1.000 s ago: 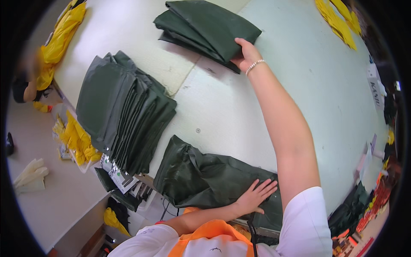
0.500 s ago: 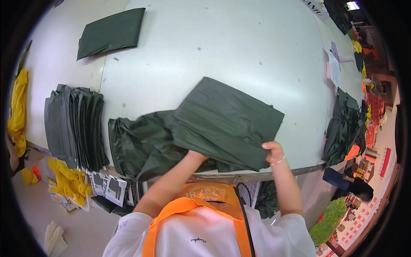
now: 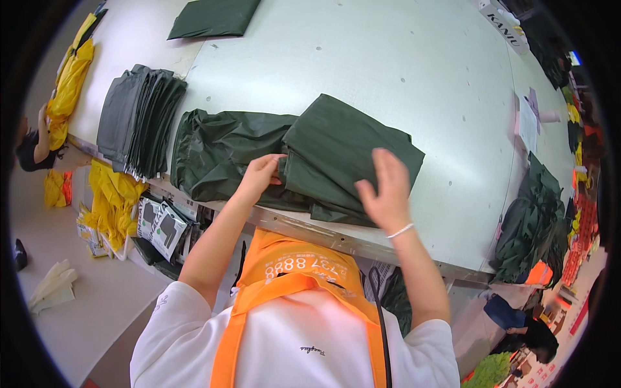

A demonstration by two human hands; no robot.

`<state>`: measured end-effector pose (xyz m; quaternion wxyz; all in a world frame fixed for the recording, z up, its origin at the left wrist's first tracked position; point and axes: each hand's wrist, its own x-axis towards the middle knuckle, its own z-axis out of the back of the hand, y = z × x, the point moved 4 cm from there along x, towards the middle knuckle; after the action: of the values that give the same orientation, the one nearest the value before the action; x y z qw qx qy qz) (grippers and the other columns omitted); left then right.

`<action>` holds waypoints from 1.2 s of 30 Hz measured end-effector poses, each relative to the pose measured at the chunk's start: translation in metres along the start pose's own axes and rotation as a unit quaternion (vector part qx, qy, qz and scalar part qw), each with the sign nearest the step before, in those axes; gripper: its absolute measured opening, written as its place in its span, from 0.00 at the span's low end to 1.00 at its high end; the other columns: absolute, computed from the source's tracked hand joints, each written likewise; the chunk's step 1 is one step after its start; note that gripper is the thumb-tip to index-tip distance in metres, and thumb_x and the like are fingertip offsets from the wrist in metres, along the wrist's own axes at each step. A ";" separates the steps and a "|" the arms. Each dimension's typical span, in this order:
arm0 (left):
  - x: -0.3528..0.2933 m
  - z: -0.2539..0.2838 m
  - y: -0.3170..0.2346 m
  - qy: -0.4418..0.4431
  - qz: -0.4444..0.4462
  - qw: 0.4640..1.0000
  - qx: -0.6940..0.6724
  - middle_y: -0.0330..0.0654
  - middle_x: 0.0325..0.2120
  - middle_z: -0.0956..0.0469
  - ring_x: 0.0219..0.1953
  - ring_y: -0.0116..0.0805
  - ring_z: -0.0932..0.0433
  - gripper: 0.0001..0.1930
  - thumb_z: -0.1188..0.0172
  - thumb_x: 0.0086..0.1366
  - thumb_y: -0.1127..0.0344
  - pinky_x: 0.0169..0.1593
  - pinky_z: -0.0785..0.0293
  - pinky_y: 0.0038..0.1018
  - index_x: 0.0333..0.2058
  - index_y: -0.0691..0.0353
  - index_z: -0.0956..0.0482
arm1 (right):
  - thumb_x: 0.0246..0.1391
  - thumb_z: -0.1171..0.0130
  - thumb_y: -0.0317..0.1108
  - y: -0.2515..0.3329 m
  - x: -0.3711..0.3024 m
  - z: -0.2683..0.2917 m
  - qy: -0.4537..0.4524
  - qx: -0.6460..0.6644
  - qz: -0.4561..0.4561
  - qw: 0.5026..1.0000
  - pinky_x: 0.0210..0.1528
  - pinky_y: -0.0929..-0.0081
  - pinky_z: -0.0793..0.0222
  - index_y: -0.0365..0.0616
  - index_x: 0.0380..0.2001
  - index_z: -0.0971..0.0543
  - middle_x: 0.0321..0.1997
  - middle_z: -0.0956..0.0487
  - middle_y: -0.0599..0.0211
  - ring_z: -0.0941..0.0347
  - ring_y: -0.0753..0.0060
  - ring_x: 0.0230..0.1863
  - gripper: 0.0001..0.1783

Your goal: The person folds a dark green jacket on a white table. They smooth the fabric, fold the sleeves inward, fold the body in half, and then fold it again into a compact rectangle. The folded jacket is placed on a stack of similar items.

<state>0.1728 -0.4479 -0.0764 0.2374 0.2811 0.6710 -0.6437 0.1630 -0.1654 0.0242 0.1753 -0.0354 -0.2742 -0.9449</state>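
Note:
A dark green coated-fabric piece, folded into a thick flat panel, lies near the table's front edge. Its looser, wrinkled part spreads out to the left. At the panel's left edge, my left hand is closed with thumb and fingers on the fabric; some fingertips are hidden by it. My right hand, wearing a thin bracelet, is over the panel's right half with fingers stretched and thumb apart, slightly blurred. It holds nothing.
Folded dark green pieces form a stack at the left; another folded piece lies at the back. A dark green heap sits at the right. Yellow fabric hangs below the table. At far left, a person touches yellow fabric.
My right hand has left the panel's front right corner and moved over its top, fingers opened. My left hand has come out from under the panel to its left edge. The view has shifted.

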 end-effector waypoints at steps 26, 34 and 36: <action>0.016 -0.014 0.012 -0.069 -0.116 0.991 -0.005 0.41 0.33 0.26 0.34 0.25 0.30 0.25 0.34 0.55 0.64 0.39 0.32 0.21 0.47 0.71 0.33 | 0.41 0.50 0.17 0.009 0.022 -0.033 -0.024 -0.004 0.138 0.990 0.54 0.61 0.32 0.45 0.49 0.25 0.52 0.26 0.58 0.30 0.55 0.54 0.27; 0.028 -0.012 0.036 -0.043 -0.024 0.980 -0.193 0.40 0.38 0.26 0.40 0.25 0.29 0.25 0.38 0.59 0.57 0.45 0.32 0.22 0.49 0.68 0.33 | 0.41 0.51 0.17 -0.013 -0.049 -0.050 0.103 -0.028 0.157 0.982 0.67 0.54 0.52 0.45 0.54 0.29 0.63 0.36 0.57 0.45 0.55 0.66 0.31; 0.018 -0.019 0.024 -0.034 -0.107 0.983 -0.145 0.42 0.40 0.27 0.42 0.27 0.29 0.29 0.38 0.59 0.54 0.46 0.32 0.23 0.51 0.70 0.34 | 0.41 0.51 0.19 -0.014 -0.039 -0.052 0.086 0.002 0.119 0.989 0.68 0.53 0.55 0.43 0.54 0.30 0.64 0.38 0.55 0.47 0.52 0.67 0.31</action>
<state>0.1772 -0.4271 -0.1052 0.2277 0.1485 0.7749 -0.5706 0.1961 -0.1696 -0.0334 0.3093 0.0146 -0.2541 -0.9163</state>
